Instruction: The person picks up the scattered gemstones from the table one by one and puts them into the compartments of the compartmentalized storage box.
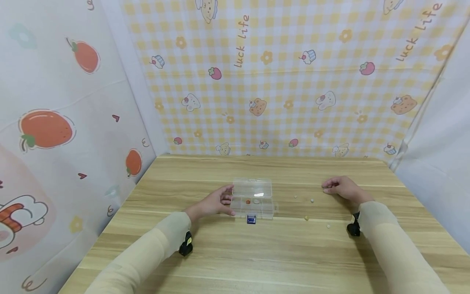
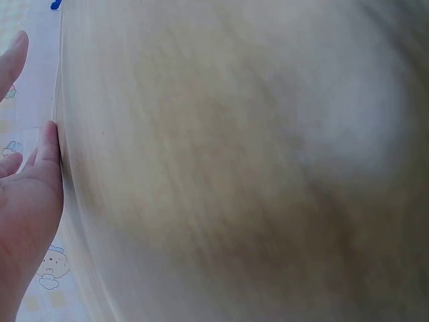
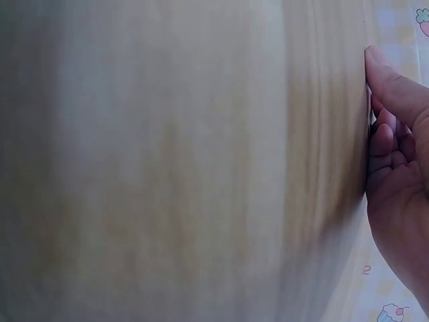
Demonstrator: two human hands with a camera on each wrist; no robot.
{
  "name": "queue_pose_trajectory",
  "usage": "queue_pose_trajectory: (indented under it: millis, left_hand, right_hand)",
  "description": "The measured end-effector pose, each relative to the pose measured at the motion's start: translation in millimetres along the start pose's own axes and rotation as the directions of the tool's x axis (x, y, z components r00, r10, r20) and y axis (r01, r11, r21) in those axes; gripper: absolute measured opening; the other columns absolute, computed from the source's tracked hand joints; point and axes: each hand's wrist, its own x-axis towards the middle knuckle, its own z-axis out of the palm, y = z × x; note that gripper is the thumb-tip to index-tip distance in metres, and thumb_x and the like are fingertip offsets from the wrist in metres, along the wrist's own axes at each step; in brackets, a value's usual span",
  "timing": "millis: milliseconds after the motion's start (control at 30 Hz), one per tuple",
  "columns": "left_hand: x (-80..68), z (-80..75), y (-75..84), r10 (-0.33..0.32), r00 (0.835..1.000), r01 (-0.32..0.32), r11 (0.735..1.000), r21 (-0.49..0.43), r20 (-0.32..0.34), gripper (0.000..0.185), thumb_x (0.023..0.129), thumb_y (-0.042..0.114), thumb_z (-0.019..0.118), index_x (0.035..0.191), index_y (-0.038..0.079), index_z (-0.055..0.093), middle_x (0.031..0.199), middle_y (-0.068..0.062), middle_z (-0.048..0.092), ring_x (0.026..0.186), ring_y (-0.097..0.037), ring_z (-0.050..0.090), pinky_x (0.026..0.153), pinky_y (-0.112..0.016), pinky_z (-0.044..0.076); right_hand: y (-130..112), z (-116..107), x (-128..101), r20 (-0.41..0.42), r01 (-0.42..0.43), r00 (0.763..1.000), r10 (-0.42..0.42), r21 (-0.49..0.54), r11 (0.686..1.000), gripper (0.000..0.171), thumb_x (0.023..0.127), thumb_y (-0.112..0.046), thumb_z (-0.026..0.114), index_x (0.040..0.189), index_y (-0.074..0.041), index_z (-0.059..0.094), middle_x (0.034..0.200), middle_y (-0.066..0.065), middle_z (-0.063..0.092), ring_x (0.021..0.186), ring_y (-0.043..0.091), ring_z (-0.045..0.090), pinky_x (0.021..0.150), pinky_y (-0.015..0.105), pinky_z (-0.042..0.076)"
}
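A clear plastic compartment box (image 1: 264, 210) stands mid-table with its transparent lid (image 1: 249, 188) raised at the back and a blue piece (image 1: 251, 219) at its front edge. One compartment has a small orange-red piece (image 1: 248, 201), another a whitish piece (image 1: 256, 201). My left hand (image 1: 216, 203) is spread at the box's left side, thumb by the front corner and fingers by the lid edge. Far to the right, my right hand (image 1: 343, 188) rests low on the table, thumb and fingertips close together. I cannot tell whether a small piece is between them.
Between box and right hand lie small pieces: a pale one (image 1: 295, 197), a whitish one (image 1: 312, 200), a yellowish one (image 1: 306, 218) and another pale one (image 1: 328, 226). A checkered cloth (image 1: 279, 90) hangs behind the wooden table (image 1: 257, 257); printed white cloth (image 1: 84, 151) hangs at left.
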Motion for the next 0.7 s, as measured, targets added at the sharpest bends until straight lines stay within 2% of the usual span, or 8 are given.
queue_pose_trajectory:
  millis: [433,700]
  left_hand:
    - [0.2,-0.7,-1.6,0.001,1.0,-0.001,1.0,-0.014,-0.001,0.1,0.076,-0.003,0.081,0.154,0.004,0.019,0.152,-0.018,0.031,0.128,-0.034,0.044,0.104,-0.037,0.043]
    - [0.7,-1.0,-0.3,0.002,1.0,-0.001,1.0,-0.023,0.004,0.101,0.075,-0.004,0.081,0.154,0.003,0.018,0.15,-0.019,0.033,0.127,-0.035,0.045,0.103,-0.037,0.044]
  right_hand:
    - [-3.1,1.6,-1.4,-0.014,0.024,1.0,-0.024,-0.008,1.0,0.018,0.09,-0.015,0.071,0.1,-0.001,0.071,0.096,0.007,0.066,0.085,0.02,0.052,0.077,0.033,0.044]
    - [0.6,2.2,-0.6,-0.026,0.022,0.999,-0.023,-0.013,1.0,0.019,0.09,-0.018,0.071,0.098,-0.001,0.07,0.094,0.006,0.064,0.084,0.019,0.051,0.075,0.03,0.043]
